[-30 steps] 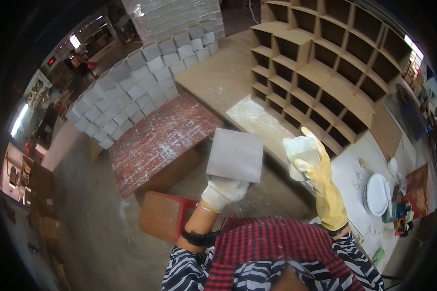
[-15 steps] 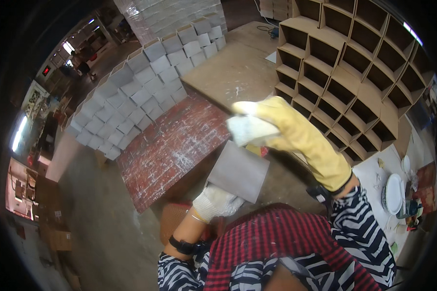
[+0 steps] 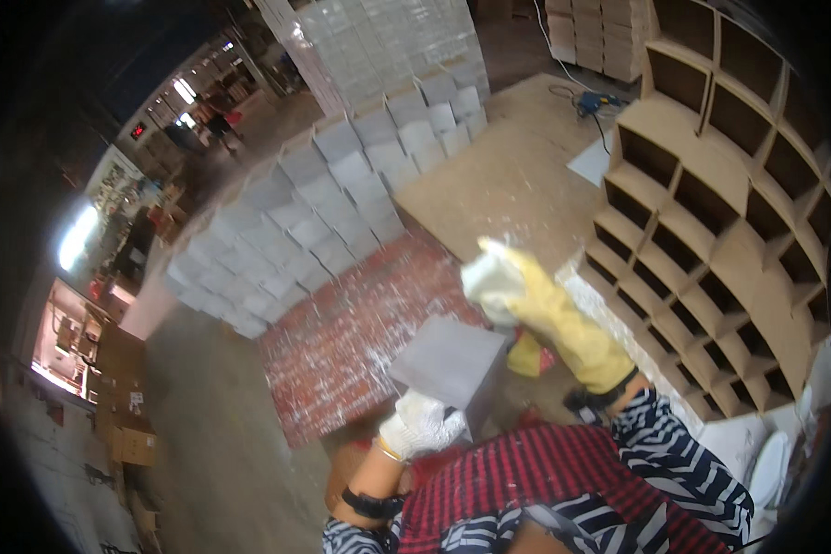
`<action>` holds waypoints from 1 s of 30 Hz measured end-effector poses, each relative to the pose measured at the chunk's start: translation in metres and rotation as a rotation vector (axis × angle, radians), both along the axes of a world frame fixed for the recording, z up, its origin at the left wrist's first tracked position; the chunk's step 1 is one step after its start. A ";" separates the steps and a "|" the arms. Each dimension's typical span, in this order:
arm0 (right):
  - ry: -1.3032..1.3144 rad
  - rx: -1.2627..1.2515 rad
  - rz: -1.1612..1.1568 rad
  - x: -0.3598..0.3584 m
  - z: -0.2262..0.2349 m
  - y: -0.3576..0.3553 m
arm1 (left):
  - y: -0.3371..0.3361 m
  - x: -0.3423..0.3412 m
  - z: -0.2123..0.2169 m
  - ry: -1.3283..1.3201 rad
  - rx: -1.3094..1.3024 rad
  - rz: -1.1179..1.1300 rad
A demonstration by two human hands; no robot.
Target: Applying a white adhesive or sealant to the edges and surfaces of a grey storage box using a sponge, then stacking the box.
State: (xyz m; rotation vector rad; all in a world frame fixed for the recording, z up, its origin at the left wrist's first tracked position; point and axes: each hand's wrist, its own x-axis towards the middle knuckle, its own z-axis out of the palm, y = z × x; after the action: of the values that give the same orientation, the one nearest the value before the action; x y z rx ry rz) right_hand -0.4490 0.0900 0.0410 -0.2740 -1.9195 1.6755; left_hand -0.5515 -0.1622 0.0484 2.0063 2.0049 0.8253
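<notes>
My left hand (image 3: 422, 426), in a white knit glove, is closed on the near edge of a grey box (image 3: 451, 358). The box is tilted in front of my body, one broad face up. My right hand (image 3: 572, 332) wears a long yellow rubber glove. Its fingers are wrapped round a crumpled white cloth (image 3: 491, 284), held just above and right of the box, apart from it. Past the box stands a low red table (image 3: 346, 337) with worn paint and white smears. A small yellow and red item (image 3: 529, 355), partly hidden, shows below the cloth.
Stacked grey boxes (image 3: 319, 208) form a wall along the table's far left side. A brown board (image 3: 517, 157) adjoins the table, with a blue corded tool (image 3: 597, 103) at its back. A tall brown compartment rack (image 3: 702, 208) rises at right. Cartons (image 3: 125, 397) line the left.
The view has shifted, so most things sit lower and further right. The grey box has turned in my left hand, and the cloth in my right hand has moved slightly away from it.
</notes>
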 end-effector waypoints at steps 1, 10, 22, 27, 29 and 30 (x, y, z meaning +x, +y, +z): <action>-0.057 -0.275 0.076 0.005 -0.010 0.007 | 0.010 -0.003 -0.001 -0.067 0.004 0.069; -0.215 -0.185 0.077 0.018 -0.062 0.042 | 0.102 -0.059 -0.020 -1.586 0.347 0.528; -0.266 -0.153 -0.048 0.003 -0.058 0.089 | 0.164 -0.214 -0.084 -0.991 0.493 0.254; -0.305 -0.412 -0.241 -0.034 -0.067 0.087 | 0.151 -0.256 -0.020 -1.882 0.632 0.268; -0.287 -0.430 -0.222 -0.060 -0.076 0.086 | 0.140 -0.279 -0.014 -1.786 0.620 0.339; -0.268 -0.452 -0.212 -0.075 -0.080 0.086 | 0.129 -0.292 -0.015 -1.834 0.633 0.206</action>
State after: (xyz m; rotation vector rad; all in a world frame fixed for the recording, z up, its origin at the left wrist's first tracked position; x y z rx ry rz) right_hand -0.5244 0.1759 -0.0390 -0.8836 -1.5927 1.9851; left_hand -0.8438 -0.0332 0.0330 0.3301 0.7436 2.2349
